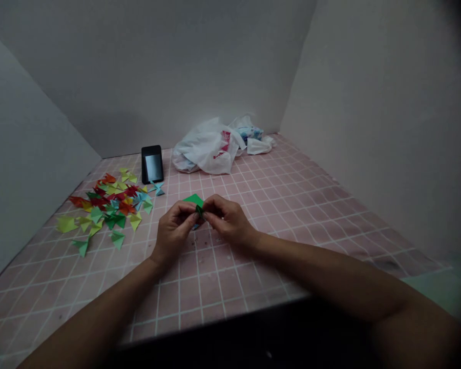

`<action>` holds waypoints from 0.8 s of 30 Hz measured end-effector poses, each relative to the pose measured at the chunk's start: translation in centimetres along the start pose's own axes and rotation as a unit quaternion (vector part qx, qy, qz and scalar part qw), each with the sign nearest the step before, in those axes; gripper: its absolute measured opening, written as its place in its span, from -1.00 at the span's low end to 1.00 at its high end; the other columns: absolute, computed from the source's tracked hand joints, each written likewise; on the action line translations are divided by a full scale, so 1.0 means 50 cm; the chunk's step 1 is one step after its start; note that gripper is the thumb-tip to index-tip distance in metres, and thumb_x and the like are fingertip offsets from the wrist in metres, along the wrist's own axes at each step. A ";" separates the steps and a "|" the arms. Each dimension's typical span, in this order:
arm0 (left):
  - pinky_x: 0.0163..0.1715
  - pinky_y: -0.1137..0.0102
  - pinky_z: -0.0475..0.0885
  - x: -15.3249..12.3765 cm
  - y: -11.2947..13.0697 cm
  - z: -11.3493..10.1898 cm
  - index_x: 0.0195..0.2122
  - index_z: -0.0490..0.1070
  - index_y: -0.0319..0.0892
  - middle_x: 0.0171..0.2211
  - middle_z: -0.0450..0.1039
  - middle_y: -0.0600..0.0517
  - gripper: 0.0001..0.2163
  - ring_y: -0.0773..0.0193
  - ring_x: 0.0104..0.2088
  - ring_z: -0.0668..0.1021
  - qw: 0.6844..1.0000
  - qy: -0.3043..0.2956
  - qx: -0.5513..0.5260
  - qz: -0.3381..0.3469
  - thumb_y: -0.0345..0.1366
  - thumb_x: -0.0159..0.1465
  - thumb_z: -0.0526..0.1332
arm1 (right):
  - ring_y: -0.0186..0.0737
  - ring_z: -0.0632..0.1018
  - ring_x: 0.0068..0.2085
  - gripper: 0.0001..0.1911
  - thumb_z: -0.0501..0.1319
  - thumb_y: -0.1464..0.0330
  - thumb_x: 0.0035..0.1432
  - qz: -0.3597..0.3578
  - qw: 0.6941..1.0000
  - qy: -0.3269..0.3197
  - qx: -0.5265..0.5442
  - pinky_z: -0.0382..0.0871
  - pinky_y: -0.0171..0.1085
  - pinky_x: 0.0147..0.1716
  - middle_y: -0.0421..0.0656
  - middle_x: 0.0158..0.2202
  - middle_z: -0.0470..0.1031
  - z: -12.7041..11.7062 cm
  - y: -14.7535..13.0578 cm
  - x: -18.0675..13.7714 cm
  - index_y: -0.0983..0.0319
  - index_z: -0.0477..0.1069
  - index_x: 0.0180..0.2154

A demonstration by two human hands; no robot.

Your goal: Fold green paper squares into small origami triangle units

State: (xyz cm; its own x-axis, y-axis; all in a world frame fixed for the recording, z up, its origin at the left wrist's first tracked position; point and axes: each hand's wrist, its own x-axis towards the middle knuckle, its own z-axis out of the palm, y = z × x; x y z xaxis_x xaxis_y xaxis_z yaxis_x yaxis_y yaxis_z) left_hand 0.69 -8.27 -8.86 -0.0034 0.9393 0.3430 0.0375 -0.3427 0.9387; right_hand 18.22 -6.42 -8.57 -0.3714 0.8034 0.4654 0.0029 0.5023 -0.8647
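Note:
My left hand and my right hand meet over the middle of the pink tiled table. Both pinch a small dark green folded paper piece between their fingertips. Just behind the hands a flat green paper sheet lies on the table. The fingers of both hands are curled closed around the folded piece, which is mostly hidden by them.
A pile of several folded paper triangles in red, yellow, green and blue is spread at the left. A black phone stands upright behind it. A crumpled white plastic bag lies at the back. Grey walls enclose three sides.

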 end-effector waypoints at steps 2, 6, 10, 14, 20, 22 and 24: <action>-0.28 0.39 0.58 0.000 -0.001 -0.001 -0.36 0.55 -0.15 -0.30 0.54 0.01 -0.91 0.26 -0.30 0.61 1.000 -0.002 0.022 0.020 -0.30 0.18 0.43 | -0.30 0.50 -0.36 -0.94 0.23 0.42 0.22 -0.005 1.000 0.009 -0.018 0.37 -0.26 -0.32 -0.24 -0.37 0.48 0.001 0.000 0.000 0.18 0.36 -0.27; -0.26 0.39 0.59 -0.001 -0.007 -0.003 -0.36 0.54 -0.15 -0.30 0.54 0.01 -0.90 0.25 -0.27 0.61 0.999 -0.007 0.035 0.035 -0.30 0.18 0.43 | -0.27 0.49 -0.34 -0.94 0.26 0.40 0.22 -0.002 0.999 0.010 -0.044 0.37 -0.24 -0.29 -0.23 -0.35 0.47 0.001 0.004 0.000 0.18 0.38 -0.29; -0.30 0.39 0.61 -0.003 -0.011 0.002 -0.29 0.51 -0.14 -0.33 0.54 0.04 -0.83 0.28 -0.33 0.62 1.000 0.002 -0.005 0.000 -0.28 0.16 0.46 | -0.27 0.47 -0.35 -0.93 0.23 0.42 0.24 -0.002 0.999 0.003 -0.051 0.36 -0.23 -0.27 -0.23 -0.38 0.45 -0.001 0.006 0.000 0.18 0.37 -0.32; -0.36 0.41 0.61 -0.004 -0.008 0.005 -0.25 0.52 -0.14 -0.35 0.57 0.06 -0.76 0.31 -0.39 0.62 0.997 -0.001 -0.052 -0.057 -0.25 0.11 0.49 | -0.28 0.46 -0.37 -0.96 0.20 0.41 0.25 0.003 0.999 0.002 -0.035 0.35 -0.23 -0.30 -0.25 -0.39 0.43 -0.001 0.005 -0.001 0.17 0.35 -0.28; -0.34 0.37 0.63 -0.004 -0.002 0.002 -0.33 0.52 -0.16 -0.39 0.58 0.05 -0.79 0.28 -0.42 0.65 0.995 -0.010 -0.054 -0.087 -0.24 0.12 0.50 | -0.28 0.43 -0.36 -0.87 0.18 0.49 0.20 -0.006 0.998 0.024 -0.063 0.33 -0.23 -0.30 -0.25 -0.38 0.38 0.000 0.006 -0.003 0.15 0.28 -0.28; -0.30 0.36 0.64 -0.005 -0.002 0.003 -0.32 0.51 -0.16 -0.37 0.59 0.05 -0.78 0.27 -0.40 0.66 0.994 -0.007 -0.066 -0.091 -0.24 0.11 0.51 | -0.27 0.43 -0.34 -0.86 0.18 0.51 0.18 -0.025 0.996 0.031 -0.075 0.32 -0.22 -0.28 -0.24 -0.37 0.38 -0.001 0.008 -0.001 0.16 0.28 -0.33; -0.27 0.35 0.64 -0.007 -0.004 0.004 -0.32 0.51 -0.16 -0.35 0.60 0.05 -0.78 0.28 -0.37 0.67 0.993 -0.003 -0.073 -0.088 -0.25 0.11 0.51 | -0.26 0.43 -0.32 -0.87 0.19 0.51 0.19 -0.039 0.995 0.034 -0.082 0.33 -0.21 -0.26 -0.22 -0.35 0.39 -0.002 0.010 0.001 0.17 0.32 -0.33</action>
State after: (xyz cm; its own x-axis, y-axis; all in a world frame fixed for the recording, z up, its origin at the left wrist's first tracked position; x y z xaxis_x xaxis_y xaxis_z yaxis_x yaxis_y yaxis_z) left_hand 0.87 -8.52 -9.15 0.0094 0.9850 0.1725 -0.1076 -0.1705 0.9795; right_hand 18.31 -6.09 -8.95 -0.3119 0.7770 0.5468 0.1304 0.6050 -0.7855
